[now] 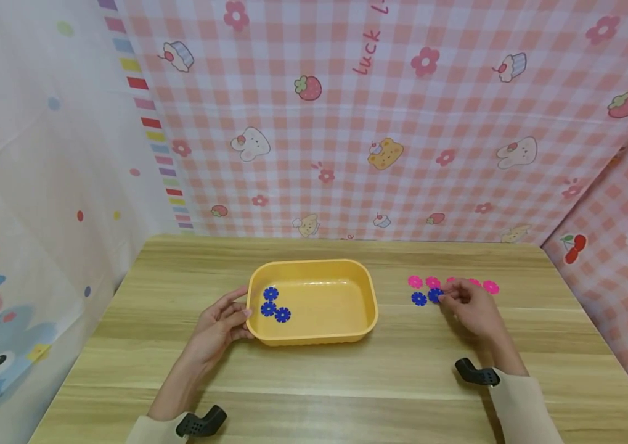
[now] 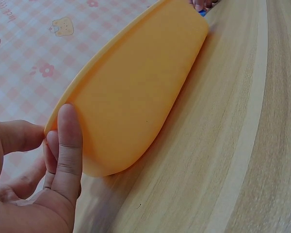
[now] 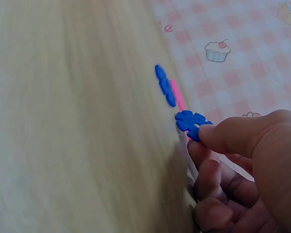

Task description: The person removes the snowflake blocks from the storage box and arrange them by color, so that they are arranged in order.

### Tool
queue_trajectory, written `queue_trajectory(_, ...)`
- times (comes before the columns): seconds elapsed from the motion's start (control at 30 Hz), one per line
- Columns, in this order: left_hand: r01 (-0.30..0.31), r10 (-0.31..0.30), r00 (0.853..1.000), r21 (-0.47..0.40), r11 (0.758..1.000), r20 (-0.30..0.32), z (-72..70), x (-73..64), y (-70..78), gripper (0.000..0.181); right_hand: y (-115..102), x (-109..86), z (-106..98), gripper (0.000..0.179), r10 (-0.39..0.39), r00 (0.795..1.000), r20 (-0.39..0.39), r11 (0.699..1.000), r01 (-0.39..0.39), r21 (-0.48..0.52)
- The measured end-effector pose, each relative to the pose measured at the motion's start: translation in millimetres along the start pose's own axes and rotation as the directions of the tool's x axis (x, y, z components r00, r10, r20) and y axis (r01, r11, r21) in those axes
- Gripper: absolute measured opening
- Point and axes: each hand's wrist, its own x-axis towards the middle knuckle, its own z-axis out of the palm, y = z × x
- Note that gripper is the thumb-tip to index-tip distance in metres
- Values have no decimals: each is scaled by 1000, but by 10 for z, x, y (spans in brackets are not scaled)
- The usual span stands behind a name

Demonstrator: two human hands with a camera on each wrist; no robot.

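My left hand point(image 1: 219, 324) grips the left rim of a yellow plastic tray point(image 1: 341, 337), thumb on the edge and fingers along the outside wall. Three blue snowflake-shaped discs point(image 1: 268, 308) lie together at the tray's left end. To the right of the tray, my right hand point(image 1: 471, 305) pinches another blue snowflake disc point(image 3: 190, 124) between thumb and forefinger. Just left of that disc, one more blue disc point(image 1: 418, 299) lies on the table. Behind them runs a row of several pink discs point(image 1: 415, 282), partly hidden by the right hand.
The wood-grain table point(image 1: 314, 394) ends at the back against a pink checked cloth point(image 1: 347, 185). White cloth point(image 1: 69, 154) hangs on the left side. Black wrist devices point(image 1: 201, 422) sit at both sleeve cuffs.
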Motion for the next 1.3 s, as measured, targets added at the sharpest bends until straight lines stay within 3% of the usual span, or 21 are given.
queue_trajectory(0.4, -14, 14, 1000, -1, 1000, 8, -1, -8, -1, 59, -7, 5, 22, 19, 13, 1000, -3, 992, -14, -128)
queue_trajectory(0.6, -7, 7, 1000, -2, 1000, -2, -6, 6, -9, 59, -26, -6, 9, 16, 24, 1000, -7, 993, -25, -114)
queue_trajectory(0.9, -8, 8, 1000, -5, 1000, 2, -8, 6, -19, 59, -96, 2, -29, 30, 19, 1000, 10, 999, -19, -48)
queue_trajectory(1.3, -9, 9, 1000, -6, 1000, -4, -6, 15, -17, 59, -483, -14, 4, 38, -48, 998, 46, 998, 50, -48)
